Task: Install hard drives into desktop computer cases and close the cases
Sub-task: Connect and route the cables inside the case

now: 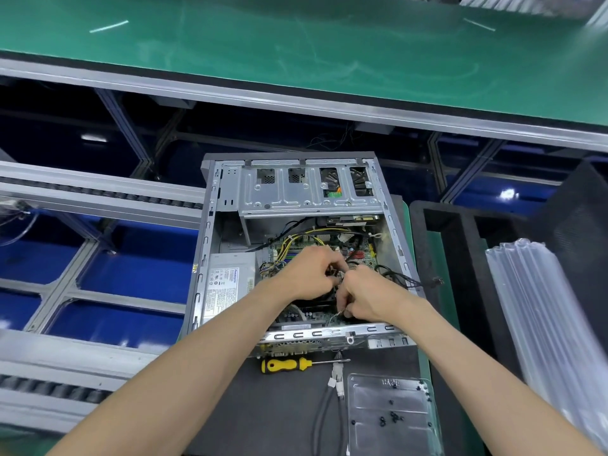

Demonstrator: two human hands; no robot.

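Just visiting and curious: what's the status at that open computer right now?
Left hand and right hand both pinching cables inside the open case. Screwdriver idle in front. Cables crowd the motherboard.

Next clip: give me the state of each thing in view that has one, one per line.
Computer case: lying flat, side panel off, interior exposed.
Left hand: inside the case, fingers curled on cables.
Right hand: inside the case, pinching a wire.
Screwdriver: lying unused in front of the case.
Clear tray: flat, holding loose screws.
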